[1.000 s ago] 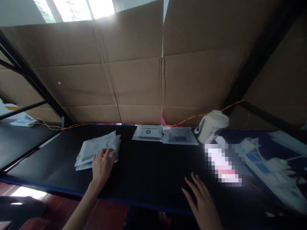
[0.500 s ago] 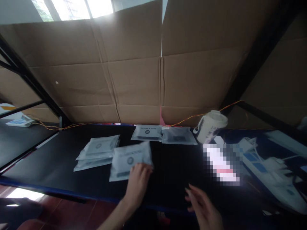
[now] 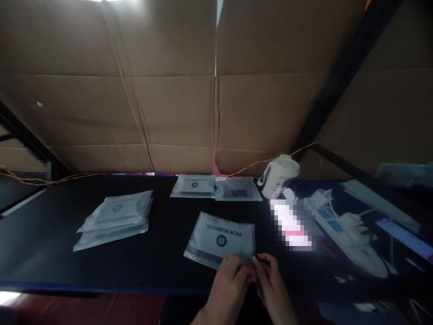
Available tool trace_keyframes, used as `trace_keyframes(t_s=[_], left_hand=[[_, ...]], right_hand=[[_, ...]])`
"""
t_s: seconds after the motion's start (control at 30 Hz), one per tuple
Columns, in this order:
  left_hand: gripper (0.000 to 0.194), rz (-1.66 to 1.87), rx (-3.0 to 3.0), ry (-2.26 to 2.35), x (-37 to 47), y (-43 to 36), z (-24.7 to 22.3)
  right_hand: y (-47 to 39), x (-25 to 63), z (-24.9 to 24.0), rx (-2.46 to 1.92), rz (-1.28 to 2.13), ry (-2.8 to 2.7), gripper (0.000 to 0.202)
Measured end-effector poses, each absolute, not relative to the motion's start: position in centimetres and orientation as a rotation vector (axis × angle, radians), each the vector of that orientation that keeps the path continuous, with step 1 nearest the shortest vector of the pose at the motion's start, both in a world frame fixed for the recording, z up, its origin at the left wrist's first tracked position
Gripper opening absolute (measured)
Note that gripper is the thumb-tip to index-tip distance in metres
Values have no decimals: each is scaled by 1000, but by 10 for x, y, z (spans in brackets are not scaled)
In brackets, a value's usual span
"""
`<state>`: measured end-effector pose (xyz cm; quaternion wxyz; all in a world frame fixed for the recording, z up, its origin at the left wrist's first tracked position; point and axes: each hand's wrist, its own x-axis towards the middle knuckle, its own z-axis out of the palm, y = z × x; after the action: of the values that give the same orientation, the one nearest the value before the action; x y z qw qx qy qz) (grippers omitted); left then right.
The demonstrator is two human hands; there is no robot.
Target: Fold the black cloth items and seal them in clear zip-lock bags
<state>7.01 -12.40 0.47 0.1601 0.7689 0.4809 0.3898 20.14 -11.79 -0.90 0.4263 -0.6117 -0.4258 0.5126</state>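
Note:
A frosted zip bag (image 3: 216,230) printed ROCKBROS lies in front of me on the black table, its lettering upside down from my side. My left hand (image 3: 232,282) has its fingers curled over the bag's near edge. At the near right corner, my right hand (image 3: 272,284) pinches the bag with thumb and forefinger; the fingertips of both hands almost meet there. To the left rests a small pile of similar frosted bags (image 3: 117,216). Farther back, another printed bag (image 3: 194,185) and a bag with a dark item inside (image 3: 237,188) lie side by side.
Behind the table (image 3: 162,253) stands a cardboard wall (image 3: 176,108), with red and yellow wires running along its foot. At the back right is a white cup (image 3: 280,175). A lit, blurred-out screen (image 3: 292,225) and white plastic items (image 3: 355,239) lie to the right.
My left hand has brought the printed bag from beside the pile to the right and nearer to me. My right hand has come to the bag's corner. The view has turned right.

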Motion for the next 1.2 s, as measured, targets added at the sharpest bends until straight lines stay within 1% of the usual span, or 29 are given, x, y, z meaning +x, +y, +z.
trace_keyframes(t_s=[0.17, 0.33, 0.4, 0.63, 0.77, 0.83, 0.97, 1.07, 1.2], left_hand=[[13, 1144, 2299, 1412, 65, -130, 3], [12, 1106, 2312, 1442, 60, -134, 2], [10, 1090, 2291, 1457, 58, -134, 2], [9, 1080, 2228, 1450, 48, -123, -1], [19, 1046, 2177, 1404, 43, -114, -4], [20, 1054, 2151, 1402, 42, -113, -5], [12, 1059, 2126, 1423, 43, -113, -6], [7, 1041, 2126, 1435, 44, -113, -7], [9, 1070, 2145, 1399, 42, -112, -10]], right_hand=[[-117, 200, -19, -1460, 1317, -1148, 47], [-112, 198, -15, -1483, 1118, -1329, 46], [-109, 197, -10, -1480, 1088, -1400, 46], [-96, 189, -7, -1428, 1157, -1460, 48], [-93, 184, -17, -1475, 1251, -1398, 47], [-94, 182, -18, -1493, 1153, -1419, 46], [-98, 177, -15, -1493, 794, -1479, 43], [-101, 174, -15, -1516, 679, -1478, 41], [-102, 172, -17, -1510, 577, -1468, 39]])
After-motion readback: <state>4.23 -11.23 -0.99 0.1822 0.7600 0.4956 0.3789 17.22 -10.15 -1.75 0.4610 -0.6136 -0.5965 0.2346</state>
